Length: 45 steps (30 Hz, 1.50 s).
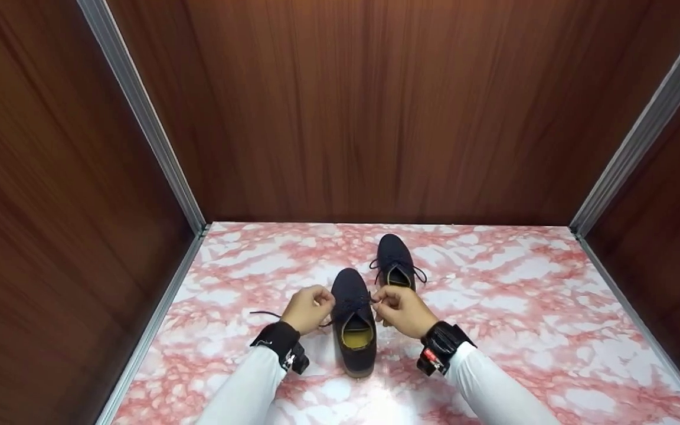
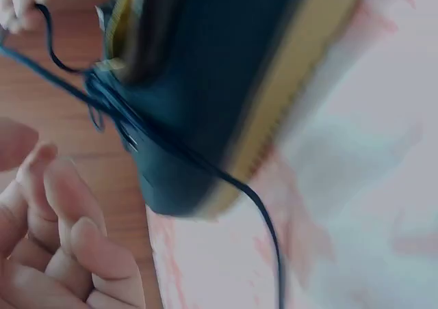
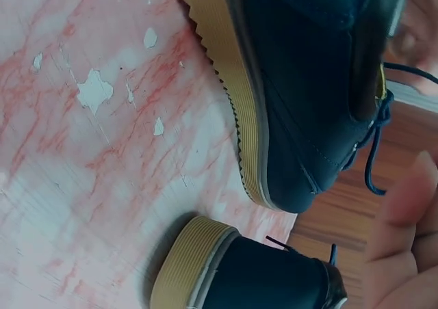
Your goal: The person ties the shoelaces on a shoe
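A dark blue lace-up shoe point(image 1: 358, 354) with a yellow lining stands between both hands, toe pointing away. My right hand point(image 1: 402, 308) pinches its dark shoelace point(image 2: 58, 61) at the right of the lacing. Beside the left of the lacing, my left hand point(image 1: 309, 310) has curled fingers, thumb and index close together. No lace shows between its fingers point(image 2: 72, 193) in the left wrist view. One long lace end crosses the shoe's side, passes behind the left hand and trails out to the left. In the right wrist view, a small lace loop hangs near the right fingertips.
A second dark shoe point(image 1: 394, 251), its lace tied in a bow, stands farther back to the right. The tabletop point(image 1: 493, 330) has a red-and-white marbled surface. Brown wood-look panels point(image 1: 340, 112) with metal edging rise at the back and both sides.
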### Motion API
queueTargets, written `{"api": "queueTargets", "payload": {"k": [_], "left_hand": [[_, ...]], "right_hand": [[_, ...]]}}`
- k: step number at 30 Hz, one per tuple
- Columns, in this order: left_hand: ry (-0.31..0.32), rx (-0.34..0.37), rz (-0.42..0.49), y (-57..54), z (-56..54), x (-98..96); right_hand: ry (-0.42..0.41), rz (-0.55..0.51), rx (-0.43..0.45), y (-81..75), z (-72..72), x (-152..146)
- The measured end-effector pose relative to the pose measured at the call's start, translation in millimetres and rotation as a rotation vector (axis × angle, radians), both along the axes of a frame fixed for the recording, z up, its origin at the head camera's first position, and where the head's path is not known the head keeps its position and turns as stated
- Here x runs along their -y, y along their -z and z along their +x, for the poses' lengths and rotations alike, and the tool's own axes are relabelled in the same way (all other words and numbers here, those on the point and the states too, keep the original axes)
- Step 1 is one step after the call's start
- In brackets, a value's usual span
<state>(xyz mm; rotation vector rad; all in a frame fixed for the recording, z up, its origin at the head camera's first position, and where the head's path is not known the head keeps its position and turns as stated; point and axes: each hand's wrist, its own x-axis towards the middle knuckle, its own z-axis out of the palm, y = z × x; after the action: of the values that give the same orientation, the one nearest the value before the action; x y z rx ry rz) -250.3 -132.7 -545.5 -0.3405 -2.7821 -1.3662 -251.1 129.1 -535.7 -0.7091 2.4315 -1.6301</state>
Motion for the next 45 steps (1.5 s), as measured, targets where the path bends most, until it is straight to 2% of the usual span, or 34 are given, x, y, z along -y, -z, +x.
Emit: {"api": "queueTargets", "payload": {"k": [3,6,9,11,14,18,22,29,33,39,45], "left_hand": [[-0.008,0.017,-0.040,8.7,-0.1,6.1],[0.044,0.115,-0.044,16.6,2.1,9.1],[0.100,0.214,-0.032,23.6,5.2,9.6],[0.115,0.237,-0.037,27.2,7.0,9.1],[0.102,0.206,-0.073,29.6,8.8,8.4],[0.073,0.140,-0.132,29.6,7.2,8.2],[0.046,0.100,-0.120,26.7,3.3,8.8],[-0.005,-0.044,-0.150,18.9,-2.4,11.3],[-0.038,-0.050,-0.134,11.9,-3.9,12.2],[-0.029,-0.050,-0.081,-0.5,-3.8,13.3],[-0.016,0.010,0.008,-13.9,-6.0,12.0]], "right_hand": [[-0.018,-0.062,0.101,-0.6,-1.1,-4],[-0.013,-0.097,0.183,-1.1,-3.1,-7],[0.017,-0.074,0.187,-1.4,-5.0,-9],[0.038,-0.042,0.152,-1.5,-6.1,-9],[0.072,0.011,0.096,-2.3,-6.9,-11],[0.089,0.014,0.091,-4.9,-8.2,-15],[0.111,-0.003,0.095,-8.7,-11.3,-21],[0.140,0.054,0.084,-13.5,-15.2,-35],[0.145,0.114,0.046,-14.4,-15.2,-42],[0.179,0.158,0.026,-17.1,-13.3,-47],[0.180,0.081,-0.009,-22.5,-13.6,-46]]}}
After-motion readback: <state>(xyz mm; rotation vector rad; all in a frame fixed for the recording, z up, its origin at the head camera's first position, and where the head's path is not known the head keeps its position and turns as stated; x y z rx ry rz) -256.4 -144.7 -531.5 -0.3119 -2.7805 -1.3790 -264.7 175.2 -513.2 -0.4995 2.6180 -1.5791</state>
